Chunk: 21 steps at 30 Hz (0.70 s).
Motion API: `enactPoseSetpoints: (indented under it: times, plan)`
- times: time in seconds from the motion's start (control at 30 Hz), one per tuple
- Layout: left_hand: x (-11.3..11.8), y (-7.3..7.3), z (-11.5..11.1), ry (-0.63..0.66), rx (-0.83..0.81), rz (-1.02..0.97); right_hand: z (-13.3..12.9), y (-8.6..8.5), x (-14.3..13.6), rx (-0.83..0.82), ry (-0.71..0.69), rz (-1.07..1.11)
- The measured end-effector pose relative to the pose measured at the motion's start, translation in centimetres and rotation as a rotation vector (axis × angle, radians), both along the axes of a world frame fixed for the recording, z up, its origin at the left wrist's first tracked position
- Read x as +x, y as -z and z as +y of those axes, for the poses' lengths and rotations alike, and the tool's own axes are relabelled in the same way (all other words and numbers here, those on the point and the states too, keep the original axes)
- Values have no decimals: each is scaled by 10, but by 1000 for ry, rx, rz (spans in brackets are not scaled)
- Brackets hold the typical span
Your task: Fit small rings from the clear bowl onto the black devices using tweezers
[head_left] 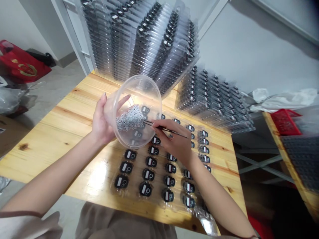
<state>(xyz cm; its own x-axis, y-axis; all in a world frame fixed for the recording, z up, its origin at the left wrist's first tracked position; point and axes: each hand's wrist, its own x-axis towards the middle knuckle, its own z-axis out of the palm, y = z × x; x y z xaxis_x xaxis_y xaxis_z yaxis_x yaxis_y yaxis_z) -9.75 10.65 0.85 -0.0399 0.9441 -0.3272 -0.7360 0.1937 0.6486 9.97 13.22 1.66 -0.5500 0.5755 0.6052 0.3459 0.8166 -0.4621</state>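
Note:
My left hand [101, 121] grips a clear plastic tub [152, 89] from its left side and tilts its mouth toward me. Inside the tub lies a heap of small silvery rings [131, 118]. In my right hand [175, 141] is a pair of dark tweezers [163, 128], with the tips reaching into the tub at the edge of the heap. Whether the tips hold a ring is too small to tell. Beneath both hands, a clear blister tray [136, 191] on the table carries rows of small black parts [149, 174] with white rectangles and round marks.
Tall stacks of filled clear trays [139, 43] stand at the back of the wooden table [50, 132], with a lower stack [211, 96] to their right. A red basket [286, 121] sits on another table at right. A red bag [22, 64] lies on the left.

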Motion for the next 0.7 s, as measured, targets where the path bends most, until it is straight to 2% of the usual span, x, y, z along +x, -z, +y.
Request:
enactPoseSetpoints:
  times: [0.23,0.43,0.57,0.7]
  plan:
    - [0,-1,0,-18,-9,-22,0,0,-2,-31,10,1]
    - [-4,3,2,-20,-22,6,8,-13,6,-262,54,188]
    - [-11,3,6,-35,-21,12,26,-22,11,-396,131,395]
    - [-20,6,9,-61,13,3,45,-21,12,-557,129,515]
